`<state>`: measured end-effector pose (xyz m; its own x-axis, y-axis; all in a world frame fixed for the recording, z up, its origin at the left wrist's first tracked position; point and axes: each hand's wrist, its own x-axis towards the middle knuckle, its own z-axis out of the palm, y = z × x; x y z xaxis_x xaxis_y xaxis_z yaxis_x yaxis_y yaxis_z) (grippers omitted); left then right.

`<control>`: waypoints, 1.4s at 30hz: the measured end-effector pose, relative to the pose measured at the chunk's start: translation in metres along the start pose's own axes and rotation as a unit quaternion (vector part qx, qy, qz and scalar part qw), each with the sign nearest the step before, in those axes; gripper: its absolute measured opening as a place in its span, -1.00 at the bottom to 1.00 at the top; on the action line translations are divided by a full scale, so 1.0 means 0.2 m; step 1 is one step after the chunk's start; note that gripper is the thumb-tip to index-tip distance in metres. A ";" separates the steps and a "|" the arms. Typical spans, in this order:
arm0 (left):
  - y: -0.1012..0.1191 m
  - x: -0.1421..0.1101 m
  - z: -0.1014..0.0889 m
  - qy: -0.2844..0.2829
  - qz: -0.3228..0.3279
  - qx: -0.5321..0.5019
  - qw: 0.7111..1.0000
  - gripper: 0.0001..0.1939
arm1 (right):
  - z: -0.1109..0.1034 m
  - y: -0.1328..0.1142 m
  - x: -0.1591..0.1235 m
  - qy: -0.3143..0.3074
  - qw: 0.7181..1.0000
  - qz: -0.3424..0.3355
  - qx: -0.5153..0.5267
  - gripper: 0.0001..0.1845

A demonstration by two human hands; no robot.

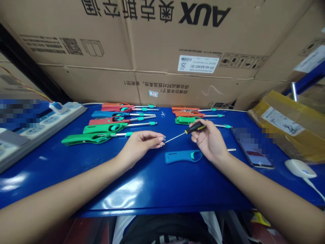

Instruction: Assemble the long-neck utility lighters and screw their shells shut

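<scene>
My right hand [212,140] grips a screwdriver [195,127] by its black and yellow handle, the thin shaft slanting down to the left. At the shaft's tip, my left hand [138,145] is closed in a pinch; whatever is between the fingertips is too small to make out. Below the screwdriver, a blue gas lighter [180,157] with a teal trigger lies flat on the blue table [142,189]. My right hand and wrist cover part of its metal tube. A green lighter [186,120] lies just behind the screwdriver handle.
Several long lighters lie at the left, among them a green one [86,139]. Two orange lighters [185,114] lie at the back. A power strip [38,127] stands left; a phone [254,150], white device [301,168] and taped package [284,125] are right. A carton [152,40] walls the back.
</scene>
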<state>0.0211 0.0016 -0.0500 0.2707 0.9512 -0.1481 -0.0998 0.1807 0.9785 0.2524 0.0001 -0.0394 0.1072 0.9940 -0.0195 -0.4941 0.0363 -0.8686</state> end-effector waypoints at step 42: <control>0.03 0.01 0.02 0.033 -0.076 -0.084 0.993 -0.91 | 0.00 0.02 -0.04 -0.024 0.993 -0.095 -0.071 -0.69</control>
<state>0.0243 0.0038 -0.0432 0.2311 0.9233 -0.3066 -0.2225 0.3570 0.9072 0.2491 -0.0068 -0.0426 0.1447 0.9743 0.1725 -0.3426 0.2129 -0.9151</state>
